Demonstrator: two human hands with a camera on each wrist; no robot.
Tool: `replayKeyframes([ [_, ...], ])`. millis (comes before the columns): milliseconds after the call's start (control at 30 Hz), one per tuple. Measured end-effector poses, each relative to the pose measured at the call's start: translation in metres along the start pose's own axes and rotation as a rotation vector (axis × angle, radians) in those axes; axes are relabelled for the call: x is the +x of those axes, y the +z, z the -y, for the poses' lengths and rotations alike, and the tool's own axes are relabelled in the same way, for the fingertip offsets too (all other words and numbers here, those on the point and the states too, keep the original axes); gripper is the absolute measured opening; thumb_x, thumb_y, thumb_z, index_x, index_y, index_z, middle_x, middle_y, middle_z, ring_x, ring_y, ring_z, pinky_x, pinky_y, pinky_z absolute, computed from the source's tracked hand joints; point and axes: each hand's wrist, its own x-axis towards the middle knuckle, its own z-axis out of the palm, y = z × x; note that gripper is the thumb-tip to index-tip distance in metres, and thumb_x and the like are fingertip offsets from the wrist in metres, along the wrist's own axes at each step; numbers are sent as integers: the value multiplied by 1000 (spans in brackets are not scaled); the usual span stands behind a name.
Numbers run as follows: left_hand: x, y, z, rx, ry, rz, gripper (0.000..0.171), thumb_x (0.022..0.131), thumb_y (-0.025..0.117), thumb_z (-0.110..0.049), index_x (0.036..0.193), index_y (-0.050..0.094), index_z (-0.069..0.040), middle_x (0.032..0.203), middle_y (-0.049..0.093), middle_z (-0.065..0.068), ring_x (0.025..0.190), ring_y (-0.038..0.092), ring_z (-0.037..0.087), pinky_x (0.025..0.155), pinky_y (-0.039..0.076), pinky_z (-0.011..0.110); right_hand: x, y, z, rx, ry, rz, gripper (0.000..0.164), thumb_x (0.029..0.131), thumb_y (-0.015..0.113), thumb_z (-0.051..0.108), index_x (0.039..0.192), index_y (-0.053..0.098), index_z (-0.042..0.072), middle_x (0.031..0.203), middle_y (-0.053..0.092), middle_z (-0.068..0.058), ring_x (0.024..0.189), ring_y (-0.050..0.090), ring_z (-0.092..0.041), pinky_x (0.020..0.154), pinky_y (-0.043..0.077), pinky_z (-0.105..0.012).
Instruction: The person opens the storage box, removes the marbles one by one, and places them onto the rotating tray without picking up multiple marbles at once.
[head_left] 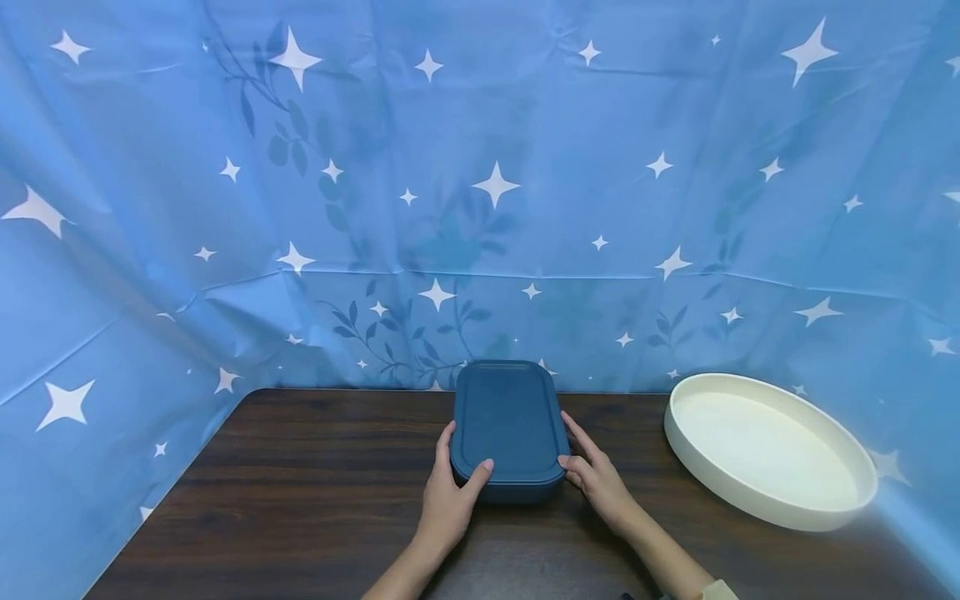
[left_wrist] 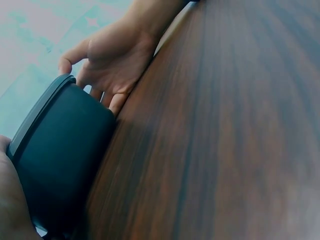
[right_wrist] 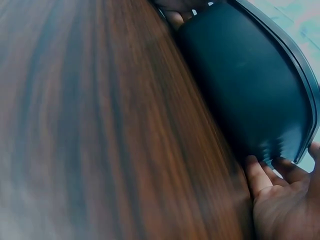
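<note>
A dark blue rectangular food container with a lid (head_left: 512, 421) sits on the brown wooden table, its far end near the table's back edge. My left hand (head_left: 447, 500) holds its left side, with the thumb over the near lid corner and the fingers along the wall. On the opposite side my right hand (head_left: 597, 482) grips the near right corner, thumb at the lid's rim. In the right wrist view, fingertips (right_wrist: 257, 172) of the right hand touch the container's lower wall. The lid lies flat on top, and the inside is hidden.
A round cream tray (head_left: 772, 450) with a low rim stands at the right of the table (head_left: 315, 492). Behind the table hangs a blue cloth (head_left: 480, 233) printed with white stars and leaves; it also runs along the left side.
</note>
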Motion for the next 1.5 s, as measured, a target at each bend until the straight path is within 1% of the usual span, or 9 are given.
replayKeyframes([
  [133, 0, 4, -1, -5, -7, -3, 85, 92, 65, -57, 160, 22, -29, 165, 32, 12, 150, 34, 39, 112, 32, 69, -1, -4, 1, 13, -8, 9, 69, 101, 49, 16, 163, 21, 25, 166, 22, -23, 142, 44, -43, 102, 53, -32],
  [200, 0, 4, -1, -2, -7, -8, 85, 92, 66, -57, 159, 23, -29, 165, 32, 11, 150, 35, 39, 112, 32, 69, -1, -4, 2, 21, -12, 18, 69, 101, 50, 16, 163, 20, 25, 166, 21, -23, 142, 44, -44, 102, 53, -32],
  [433, 2, 1, -2, 13, -5, -3, 85, 92, 65, -58, 159, 22, -30, 165, 31, 12, 150, 34, 39, 112, 32, 69, 0, 2, 4, 2, -35, -17, 68, 100, 51, 19, 162, 22, 23, 166, 23, -23, 142, 44, -43, 106, 50, -44],
  [633, 3, -3, -1, 38, -11, -10, 84, 92, 65, -57, 159, 23, -31, 165, 32, 12, 150, 34, 40, 110, 33, 70, -3, 10, 3, -62, -43, -80, 63, 102, 52, 24, 160, 28, 20, 164, 33, -18, 142, 47, -37, 106, 51, -41],
  [733, 2, -3, 0, 35, -15, -6, 84, 92, 65, -57, 159, 22, -30, 165, 31, 12, 151, 33, 39, 111, 32, 69, -6, 11, 3, -102, -37, -114, 62, 103, 54, 30, 160, 31, 20, 163, 36, -15, 144, 45, -36, 108, 49, -43],
  [867, 3, -4, 0, 34, -20, 3, 85, 92, 65, -57, 159, 22, -28, 166, 30, 12, 151, 33, 40, 112, 32, 69, -9, 12, 3, -172, -44, -134, 65, 102, 56, 37, 160, 31, 21, 162, 38, -14, 148, 39, -37, 114, 41, -54],
  [967, 4, -6, 0, 38, -19, 14, 86, 91, 66, -58, 159, 23, -27, 166, 30, 13, 151, 32, 40, 112, 31, 69, -9, 12, 3, -200, -60, -136, 66, 102, 58, 38, 160, 31, 22, 162, 39, -14, 150, 35, -37, 117, 34, -60],
  [1233, 7, -7, 3, 32, -5, 46, 86, 91, 67, -57, 159, 22, -27, 166, 28, 15, 151, 31, 41, 112, 31, 70, -9, 10, 2, -205, -56, -141, 66, 101, 58, 38, 159, 32, 23, 162, 39, -13, 151, 33, -38, 117, 31, -63],
  [1500, 10, -2, 4, -19, 20, 63, 86, 93, 67, -53, 160, 22, -23, 164, 31, 17, 150, 34, 40, 114, 33, 66, -11, 5, 3, -208, -20, -144, 66, 101, 57, 40, 160, 30, 25, 163, 38, -11, 151, 33, -37, 118, 31, -63],
])
